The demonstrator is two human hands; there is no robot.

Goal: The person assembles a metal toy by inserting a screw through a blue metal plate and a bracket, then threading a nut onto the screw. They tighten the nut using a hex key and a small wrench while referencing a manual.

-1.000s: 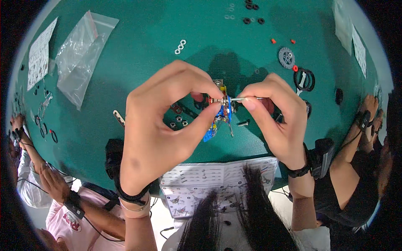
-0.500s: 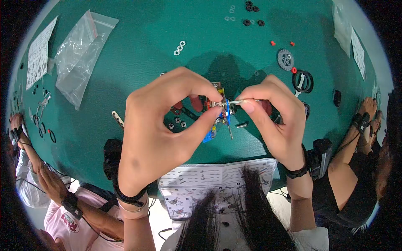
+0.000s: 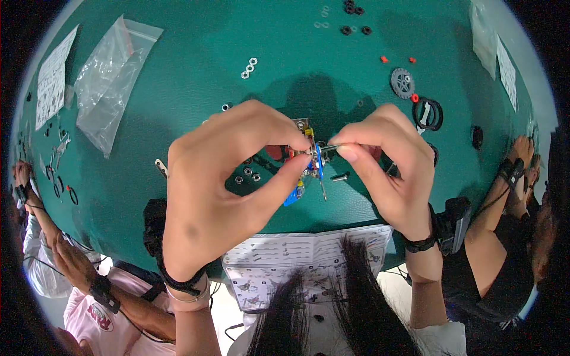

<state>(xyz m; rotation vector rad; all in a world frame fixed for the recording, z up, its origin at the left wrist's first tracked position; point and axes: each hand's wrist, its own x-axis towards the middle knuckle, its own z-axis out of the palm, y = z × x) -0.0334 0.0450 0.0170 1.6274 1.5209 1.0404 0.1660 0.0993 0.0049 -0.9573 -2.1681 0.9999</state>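
My left hand (image 3: 208,178) pinches a small model assembly (image 3: 319,163) between thumb and forefinger. The assembly has blue, yellow, red and metal parts, partly hidden by the fingertips. From the right, my right hand (image 3: 398,166) grips a thin metal rod (image 3: 331,146) between thumb and forefinger. Its tip points at the blue upright piece; whether it has entered a hole I cannot tell. Below the rod a loose screw (image 3: 339,177) lies on the green table. Several nuts (image 3: 247,175) show through the loop of my left hand.
An instruction booklet (image 3: 267,246) lies open at the near edge. At the left is a clear plastic bag (image 3: 116,83). Far right are a grey wheel (image 3: 402,83), black rings (image 3: 438,113) and red pieces (image 3: 384,59). Nuts (image 3: 249,68) lie beyond my left hand. Other people sit on both sides.
Less of the rod shows between my right fingertips and the assembly now. The whole view has shifted slightly; both hands keep their pinch.
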